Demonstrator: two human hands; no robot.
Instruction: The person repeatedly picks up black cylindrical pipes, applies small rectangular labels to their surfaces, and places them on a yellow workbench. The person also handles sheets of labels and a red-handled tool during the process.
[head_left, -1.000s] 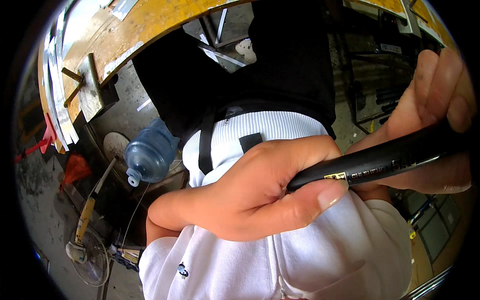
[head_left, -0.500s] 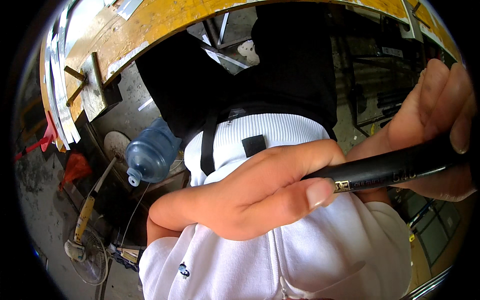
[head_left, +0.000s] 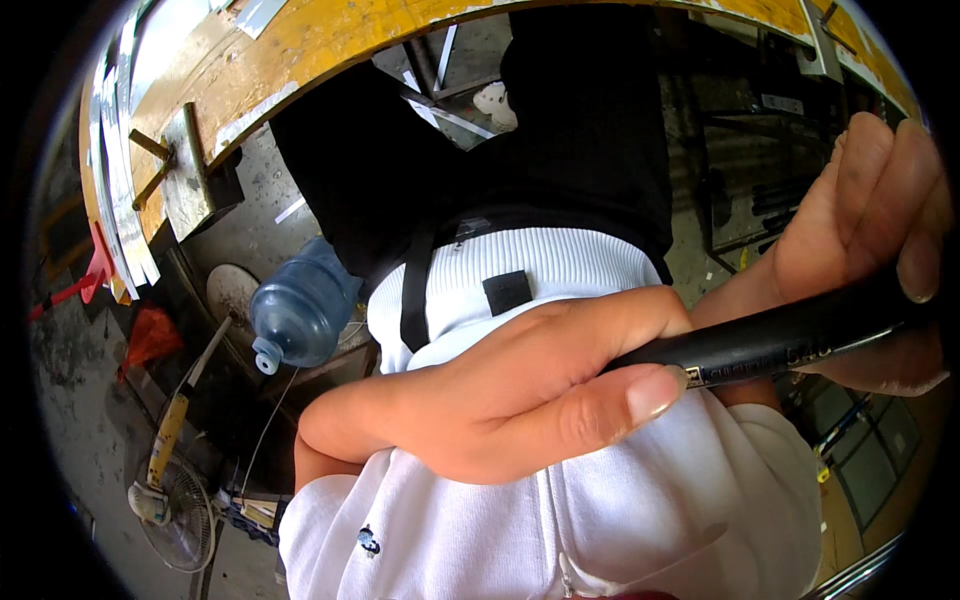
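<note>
A glossy black rod (head_left: 760, 352) with gold markings lies slantwise across the front of my white top, close to the camera. My left hand (head_left: 520, 410) is closed round its left end, with the thumb pressed along the near side near the gold marking. That end is hidden inside my palm. At the right rim my right hand (head_left: 865, 205) has curled fingers, and a fingertip presses on the rod's thicker right part. The rod's far right end fades into the dark edge of the picture.
A yellow-topped workbench (head_left: 330, 55) curves across the top, with a metal clamp (head_left: 188, 170) at its left edge. A blue water jug (head_left: 305, 305) lies on the floor at left. Below it are a fan (head_left: 180, 510) and a red cloth or bag (head_left: 152, 335).
My left thumb has shifted slightly right along the rod and covers more of the gold marking. The right hand has risen very slightly; both hands still hold the rod.
</note>
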